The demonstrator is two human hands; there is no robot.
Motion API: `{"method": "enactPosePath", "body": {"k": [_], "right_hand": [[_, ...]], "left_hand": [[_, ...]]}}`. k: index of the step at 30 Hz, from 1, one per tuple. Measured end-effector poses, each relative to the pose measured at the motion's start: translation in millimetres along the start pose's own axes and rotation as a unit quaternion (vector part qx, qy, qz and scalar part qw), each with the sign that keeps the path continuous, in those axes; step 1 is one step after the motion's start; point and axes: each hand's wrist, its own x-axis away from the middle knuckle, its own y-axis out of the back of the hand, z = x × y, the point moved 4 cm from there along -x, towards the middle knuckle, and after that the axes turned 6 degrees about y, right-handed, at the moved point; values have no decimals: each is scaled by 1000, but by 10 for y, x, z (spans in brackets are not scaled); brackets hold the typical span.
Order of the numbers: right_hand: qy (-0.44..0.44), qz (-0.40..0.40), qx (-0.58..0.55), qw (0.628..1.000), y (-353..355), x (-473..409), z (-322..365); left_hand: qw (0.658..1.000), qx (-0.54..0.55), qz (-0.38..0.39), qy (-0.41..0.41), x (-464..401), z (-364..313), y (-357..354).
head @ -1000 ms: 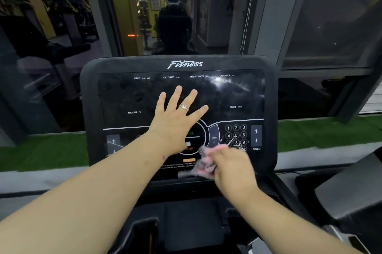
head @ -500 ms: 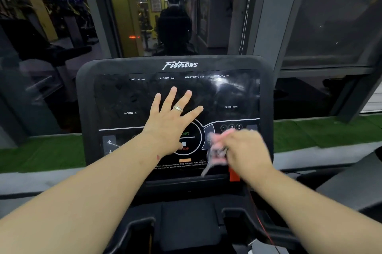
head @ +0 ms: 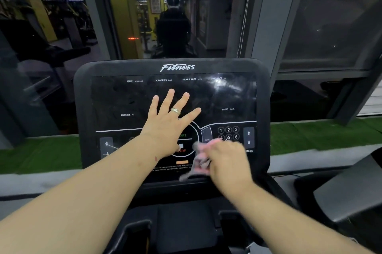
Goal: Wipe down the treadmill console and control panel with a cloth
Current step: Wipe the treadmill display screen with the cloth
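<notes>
The pink cloth (head: 199,161) is bunched in the right hand (head: 226,163), fingers curled round it, and is pressed low on the control panel (head: 227,136), just right of the round start/stop dial (head: 184,142). The left hand (head: 168,123) is laid flat with fingers spread on the console (head: 107,96) screen, up and left of the cloth. Unwiped keypad (head: 228,133) lies directly above the cloth; the right hand is nearer.
</notes>
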Motion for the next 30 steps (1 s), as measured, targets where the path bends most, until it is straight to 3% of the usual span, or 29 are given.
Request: {"method": "enactPosePath", "body": {"k": [3, 5, 8, 12, 14, 18, 20, 22, 24, 27, 30], "right_hand": [[111, 44, 27, 992, -141, 116, 100], [63, 13, 53, 997, -2, -48, -211], [-24, -36, 8, 999, 91, -104, -291], [135, 65, 21, 988, -371, 201, 223], [165, 45, 74, 982, -263, 133, 29], [12, -74, 9, 997, 114, -41, -285], [38, -18, -10, 999, -121, 32, -41], [137, 40, 15, 990, -376, 162, 210], [186, 45, 62, 980, -332, 166, 88], [150, 45, 68, 985, -155, 142, -227], [114, 56, 27, 991, -190, 73, 19]], "left_hand": [[1000, -2, -3, -3, 12, 15, 1], [1000, -3, -2, -3, 9, 12, 1], [1000, 1, 1, -2, 4, 6, 2], [1000, -2, -2, -6, 16, 14, 10], [1000, -3, 0, -6, 14, 21, 10], [1000, -1, 0, -4, 1, 10, -1], [1000, -1, 0, -4, 2, 7, -2], [1000, -3, 1, -4, 9, 14, -1], [1000, -1, 0, -3, 12, 21, -4], [1000, 3, 0, 0, 0, 14, -8], [1000, 1, 1, 2, -9, 0, -13]]}}
